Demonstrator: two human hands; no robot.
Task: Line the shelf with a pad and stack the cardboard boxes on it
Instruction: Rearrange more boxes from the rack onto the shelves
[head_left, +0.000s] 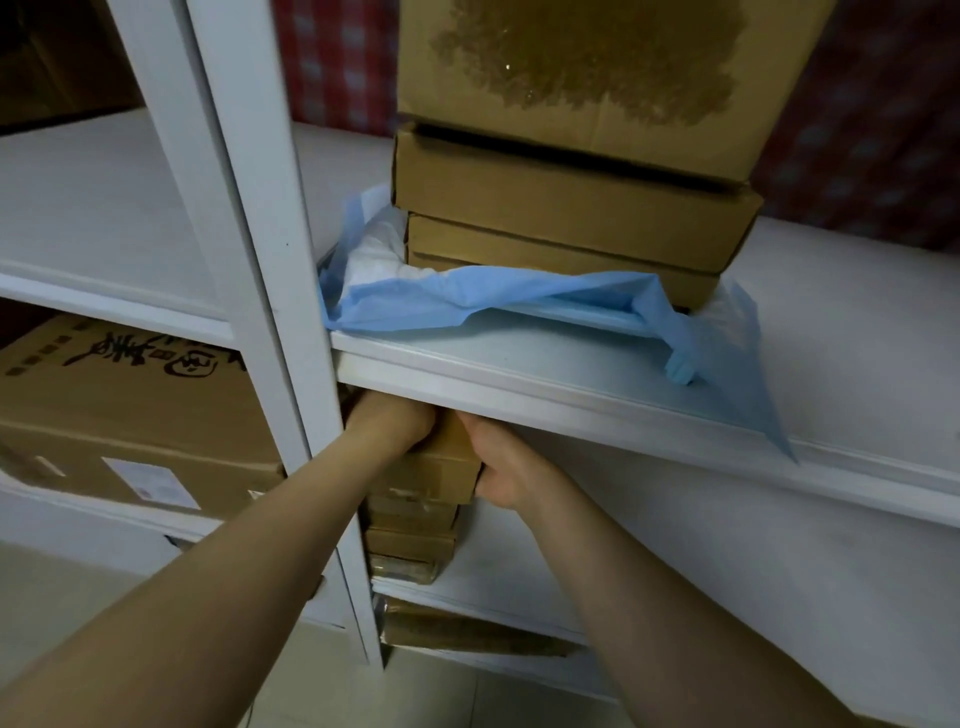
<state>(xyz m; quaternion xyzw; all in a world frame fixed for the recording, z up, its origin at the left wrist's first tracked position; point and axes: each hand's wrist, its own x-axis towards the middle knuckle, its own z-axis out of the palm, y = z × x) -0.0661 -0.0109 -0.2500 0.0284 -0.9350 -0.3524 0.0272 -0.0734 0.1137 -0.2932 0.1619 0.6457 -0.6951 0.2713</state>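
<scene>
You see a white shelf (597, 384), a light-blue pad (519, 296) with a white centre, brown cardboard boxes (566, 208), the top box (597, 78) stained darker brown, and a red-checked curtain (337, 62) behind.

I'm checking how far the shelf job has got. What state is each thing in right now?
Pad: laid on the upper shelf, crumpled, front edge overhanging.
Stacked boxes: piled on the pad.
Top box of the lower stack: gripped on both sides.
Left hand: closed on it.
Right hand: closed on it.
</scene>
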